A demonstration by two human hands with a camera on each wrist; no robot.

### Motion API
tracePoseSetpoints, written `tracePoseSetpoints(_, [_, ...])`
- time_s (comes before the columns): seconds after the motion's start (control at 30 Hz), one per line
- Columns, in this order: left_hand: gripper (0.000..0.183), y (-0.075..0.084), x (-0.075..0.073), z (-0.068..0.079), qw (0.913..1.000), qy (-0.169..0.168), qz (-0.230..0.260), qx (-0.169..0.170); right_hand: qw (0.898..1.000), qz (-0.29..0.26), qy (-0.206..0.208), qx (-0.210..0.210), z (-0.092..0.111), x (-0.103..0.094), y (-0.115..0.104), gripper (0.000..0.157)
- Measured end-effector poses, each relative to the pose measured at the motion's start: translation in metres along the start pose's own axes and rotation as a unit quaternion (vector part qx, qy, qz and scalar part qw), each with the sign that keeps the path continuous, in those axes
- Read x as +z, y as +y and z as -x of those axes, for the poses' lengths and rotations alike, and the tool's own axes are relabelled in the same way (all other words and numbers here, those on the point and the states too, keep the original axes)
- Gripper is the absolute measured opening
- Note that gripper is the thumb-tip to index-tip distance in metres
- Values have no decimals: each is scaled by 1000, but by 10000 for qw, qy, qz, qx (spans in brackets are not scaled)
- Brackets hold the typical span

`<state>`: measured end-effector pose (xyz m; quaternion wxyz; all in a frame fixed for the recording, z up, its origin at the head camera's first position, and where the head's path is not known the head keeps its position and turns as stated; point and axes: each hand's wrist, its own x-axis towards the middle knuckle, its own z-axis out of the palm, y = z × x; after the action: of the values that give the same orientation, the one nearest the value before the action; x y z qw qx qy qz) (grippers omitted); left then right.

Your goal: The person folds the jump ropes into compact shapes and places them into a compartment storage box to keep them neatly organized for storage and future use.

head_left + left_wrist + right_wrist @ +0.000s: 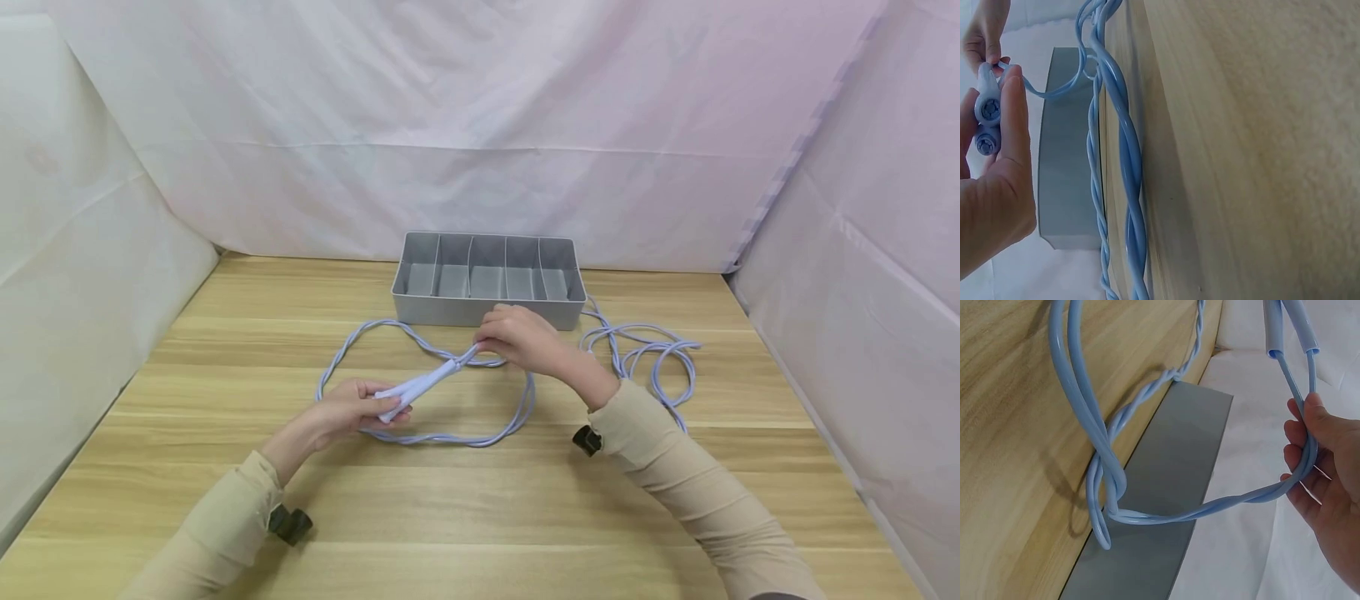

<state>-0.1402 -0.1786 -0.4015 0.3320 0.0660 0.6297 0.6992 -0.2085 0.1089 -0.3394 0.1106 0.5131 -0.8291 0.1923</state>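
At the bottom of the head view, your two beige sleeves (705, 479) are reaching in from the lower left and lower right corners, and a small black device (288, 525) is sitting at each wrist above the wooden table (480, 533). Left of centre in the frame, your left hand (347, 414) is clamping the two pale blue handles (426, 387) of a skipping rope, its thumb lying over them, and the handles are slanting side by side toward the upper right. In the left wrist view, their round ends are facing the camera at the upper left. Near the middle of the frame, your right hand (527, 340) is pinching the rope's cord (482, 442) between thumb and fingers, just beyond the handles' narrow ends. In the right wrist view, two strands are running from the handles into that hand at the right edge, then bending across to a crossed loop near the centre. On the table, a twisted length of cord is curving in a wide ring around the left-centre of the head view, while more of it is lying in loose loops at the right, beyond your right forearm. Farther back, a grey box (446, 312) with five compartments is standing at upper centre, and behind it a pale cloth (465, 108) is hanging across the top of the frame.
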Motion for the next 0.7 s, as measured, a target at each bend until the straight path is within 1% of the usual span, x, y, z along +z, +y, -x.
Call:
tracePoseSetpoints(0.1, [42, 2, 1, 0, 9996, -130, -246, 22, 9991, -377, -23, 167, 0, -5, 1, 9])
tracePoseSetpoints(0.2, [41, 4, 3, 1, 9981, -293, -535, 63, 9960, -824, 10, 338, -1, -10, 2, 10])
tracePoseSetpoints(0.3, [38, 6, 6, 2, 9966, -413, -709, 109, 9922, -1174, 103, 412, -2, -12, 5, 10])
tracePoseSetpoints(0.4, [36, 8, 10, 2, 9965, -532, -625, 139, 9857, -1599, 212, 495, -2, -12, 9, 11])
tracePoseSetpoints(0.47, [26, 10, 12, 3, 9968, -628, -469, 140, 9776, -1989, 231, 649, -2, -11, 11, 11])
tracePoseSetpoints(0.5, [22, 12, 12, 3, 9968, -699, -369, 148, 9717, -2224, 220, 766, -2, -12, 12, 11])
tracePoseSetpoints(0.53, [18, 14, 13, 3, 9964, -783, -268, 160, 9629, -2528, 199, 922, -3, -12, 13, 11])
tracePoseSetpoints(0.6, [13, 19, 13, 5, 9954, -940, -83, 189, 9415, -3120, 200, 1257, -4, -12, 16, 12])
tracePoseSetpoints(0.63, [12, 23, 14, 5, 9945, -1025, 4, 218, 9274, -3444, 248, 1438, -5, -12, 17, 12])
tracePoseSetpoints(0.7, [12, 31, 17, 6, 9922, -1197, 149, 306, 8962, -4079, 465, 1681, -6, -12, 19, 12])
